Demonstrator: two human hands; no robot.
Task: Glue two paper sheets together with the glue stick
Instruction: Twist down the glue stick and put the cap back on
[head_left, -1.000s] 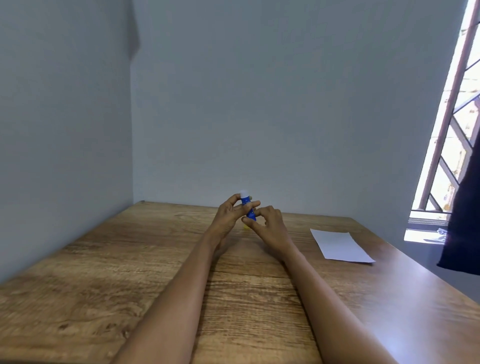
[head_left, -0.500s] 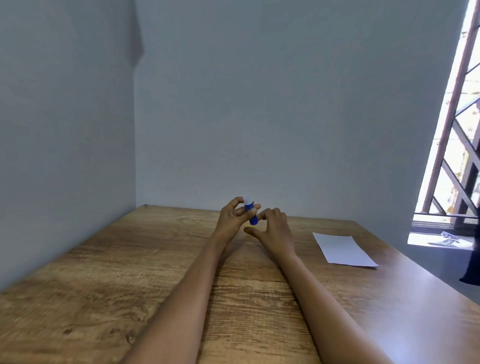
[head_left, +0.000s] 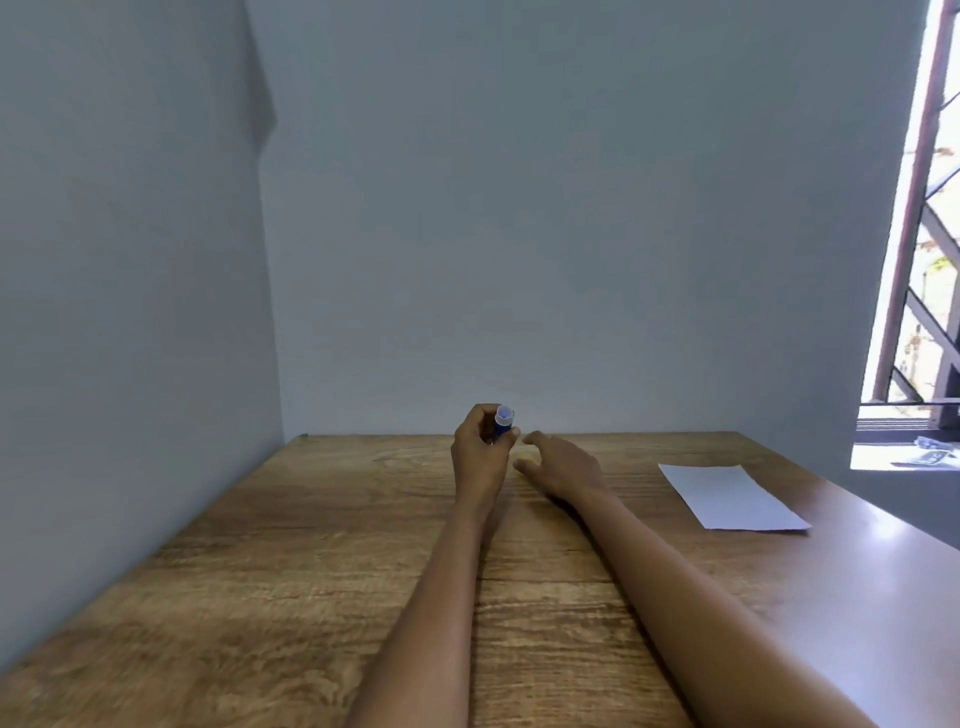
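My left hand (head_left: 480, 449) grips a blue glue stick (head_left: 503, 425) upright near the far middle of the wooden table (head_left: 291, 571); its whitish tip points up. Just to its right, my right hand (head_left: 563, 465) lies low over the table with fingers relaxed and nothing in it. A faint yellowish spot on the wood beside the right hand's fingers is too blurred to identify. A white paper sheet (head_left: 730, 496) lies flat at the table's right side, well apart from both hands. I cannot tell whether it is one sheet or two stacked.
Grey walls close off the table at the left and the back. A window with a metal grille (head_left: 930, 249) stands at the right, with small items on its sill (head_left: 930, 447).
My right hand has let go of the glue stick and dropped toward the table. The left hand now grips the stick alone. The camera tilted a little.
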